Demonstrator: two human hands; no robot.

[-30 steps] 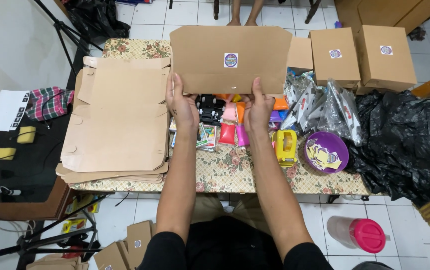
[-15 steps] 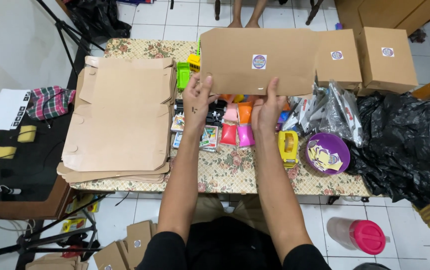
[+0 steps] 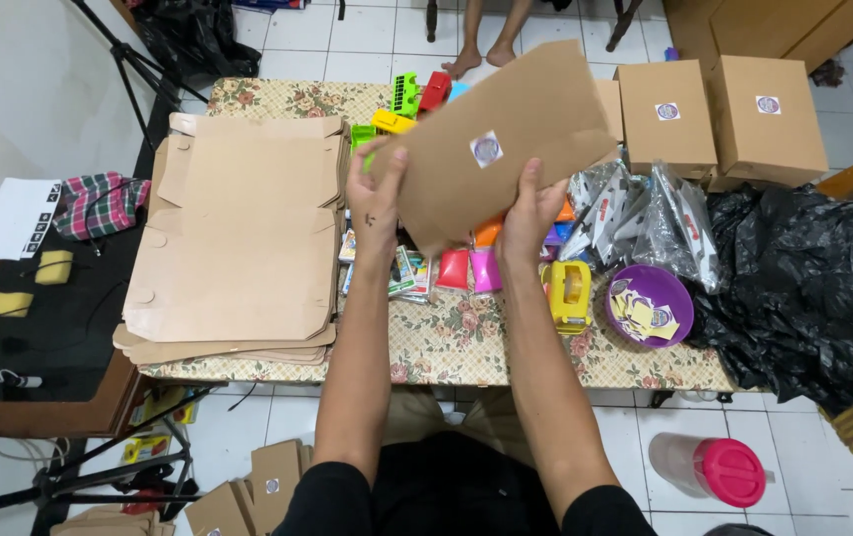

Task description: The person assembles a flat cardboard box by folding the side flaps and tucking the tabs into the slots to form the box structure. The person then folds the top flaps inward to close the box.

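Both my hands hold a flat brown cardboard box blank with a round sticker, tilted up above the table. My left hand grips its left edge, thumb on the front. My right hand grips its lower edge. Under the cardboard lie small colourful toys: green, yellow and red ones at the back, and pink and orange packets near my hands.
A stack of flat cardboard blanks covers the left of the floral table. Two folded brown boxes stand at back right, beside clear plastic bags, a purple bowl of stickers, a yellow tape dispenser and black plastic sheeting. Someone's bare feet stand behind the table.
The cardboard has shifted right and tilted, its right end rising. Both hands moved with it, uncovering more toys at the back of the table.
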